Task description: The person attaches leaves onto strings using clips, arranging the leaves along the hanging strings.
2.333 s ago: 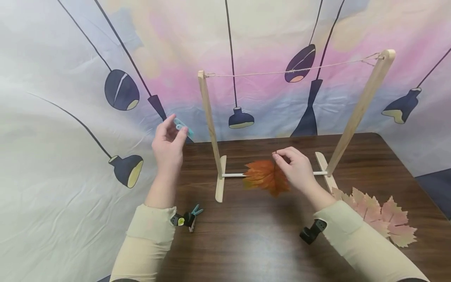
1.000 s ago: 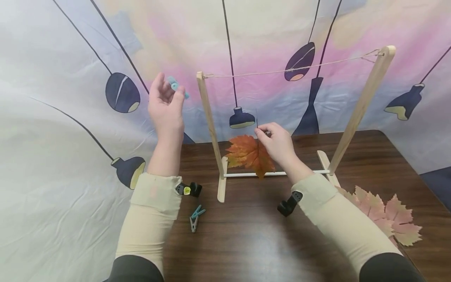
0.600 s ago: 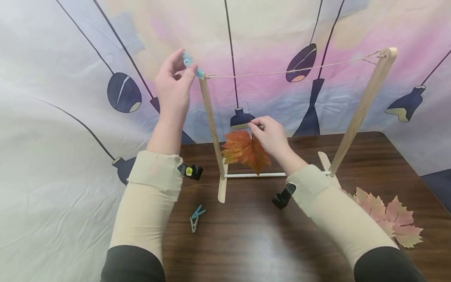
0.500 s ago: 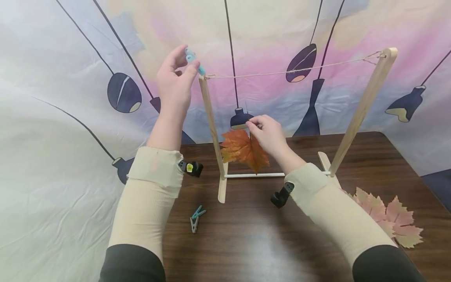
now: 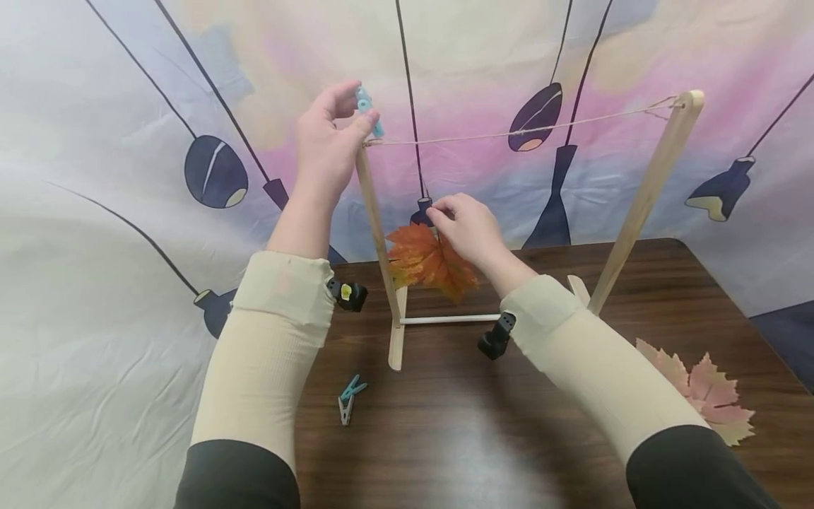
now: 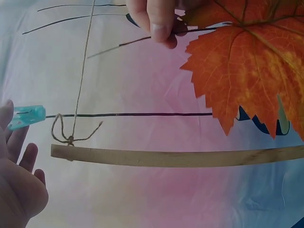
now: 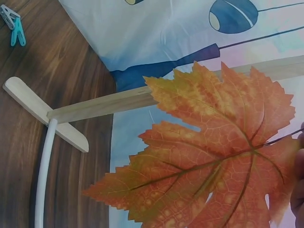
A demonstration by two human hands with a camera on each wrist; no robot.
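Observation:
My left hand (image 5: 333,138) pinches a light-blue clothespin (image 5: 369,112) between thumb and fingers, right at the top of the wooden rack's left post (image 5: 376,219). In the left wrist view the clothespin (image 6: 27,117) points toward the knotted end of the twine (image 6: 80,80). Lower and to the right, my right hand (image 5: 469,225) pinches the thin dark stem of an orange maple leaf (image 5: 432,261). The leaf hangs below the twine line, beside the left post. In the right wrist view the leaf (image 7: 213,156) fills much of the picture, its blade spread flat.
A blue and a grey clothespin (image 5: 348,399) lie on the dark wooden table (image 5: 445,438) at front left. Pale pink leaves (image 5: 715,396) lie at the right, partly behind my right sleeve. The rack's white crossbar (image 5: 451,319) runs low between its feet; a printed cloth hangs behind.
My left hand has risen with its clothespin, then moved right to the left post's top. My right hand has lifted the orange leaf off the crossbar area, up and to the left.

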